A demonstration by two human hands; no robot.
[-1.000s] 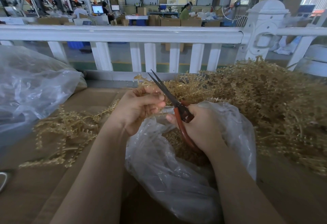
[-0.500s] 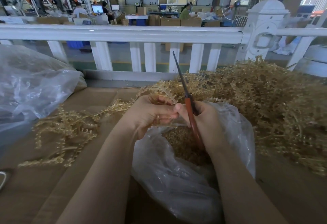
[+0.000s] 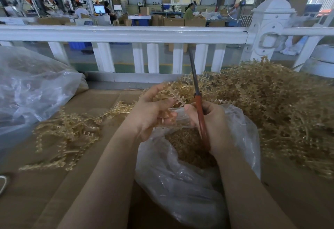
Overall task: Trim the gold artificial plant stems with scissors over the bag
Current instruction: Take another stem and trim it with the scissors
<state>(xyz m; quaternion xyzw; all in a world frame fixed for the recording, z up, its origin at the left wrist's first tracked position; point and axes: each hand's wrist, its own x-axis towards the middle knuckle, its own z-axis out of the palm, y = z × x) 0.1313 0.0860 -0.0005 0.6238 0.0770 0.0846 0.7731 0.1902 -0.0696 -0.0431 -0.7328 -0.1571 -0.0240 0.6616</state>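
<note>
My left hand (image 3: 153,113) pinches a gold plant stem (image 3: 173,98) above the open clear plastic bag (image 3: 180,183), which holds gold trimmings (image 3: 186,143). My right hand (image 3: 213,125) grips red-handled scissors (image 3: 199,113); their dark blades are together and point up and away. Both hands are close together over the bag's mouth. A big heap of gold stems (image 3: 271,105) lies to the right. A smaller spread of gold stems (image 3: 68,131) lies to the left on the cardboard.
Brown cardboard (image 3: 45,192) covers the work surface. A large crumpled clear bag (image 3: 30,87) sits at the far left. A white railing (image 3: 126,35) with a post (image 3: 267,29) runs behind. People work at tables in the background hall.
The scissors went from open and tilted left to shut and pointing upward. My left hand brought the stem closer to my right hand above the bag.
</note>
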